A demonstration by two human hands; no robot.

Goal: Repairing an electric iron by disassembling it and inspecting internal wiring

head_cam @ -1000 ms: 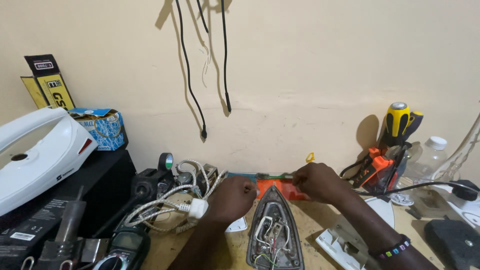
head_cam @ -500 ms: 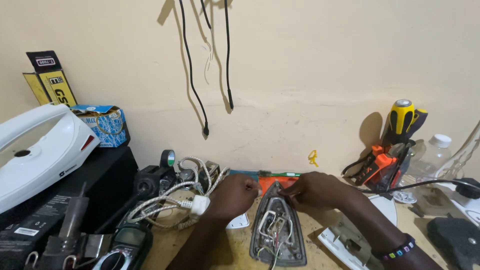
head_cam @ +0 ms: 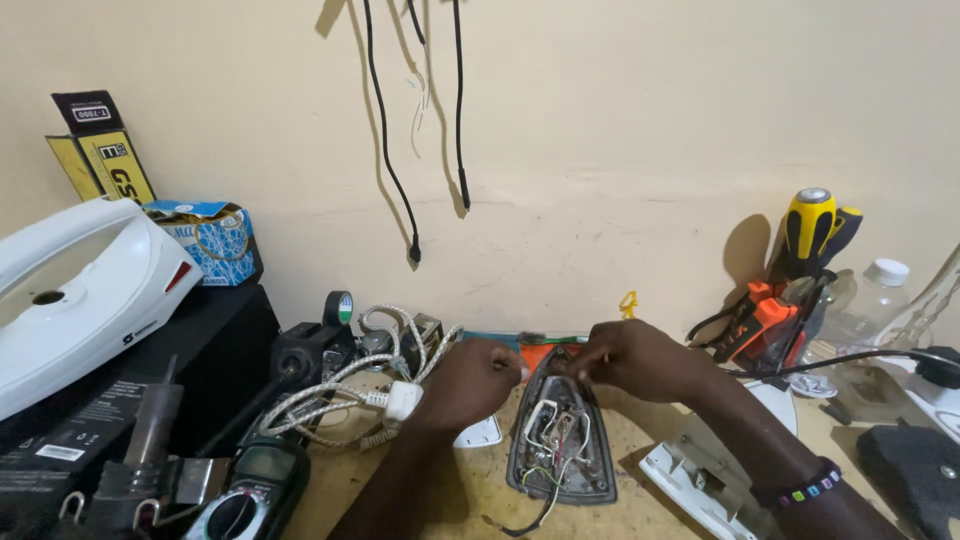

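Both hands have drawn closer together over the last second, the right hand (head_cam: 640,362) coming in from further right to meet the left hand (head_cam: 478,380) at the tip of the opened iron base (head_cam: 560,440). That iron base lies flat on the bench (head_cam: 470,490), near its middle and just in front of the wall, with its cover off and its wires showing. Its long axis runs away from the person, the pointed nose toward the wall and the broad heel toward the person, tilted a little to the left at the near end. A thin cable trails from the heel toward the near edge. The left hand is curled into a loose fist with its fingertips pinched at the nose of the base; what it pinches is too small to tell. The right hand is likewise closed narrow, fingertips pressed together just above the nose, and whether it grips a part or a wire cannot be told. Just left of the left hand lies a braided white cord with a white plug (head_cam: 403,400). A meter (head_cam: 245,490) sits at the near left, and a white iron cover (head_cam: 75,290) rests on a black box further left. At the right stand yellow-handled screwdrivers (head_cam: 812,225) and a clear plastic bottle (head_cam: 870,300), well apart from the hands.
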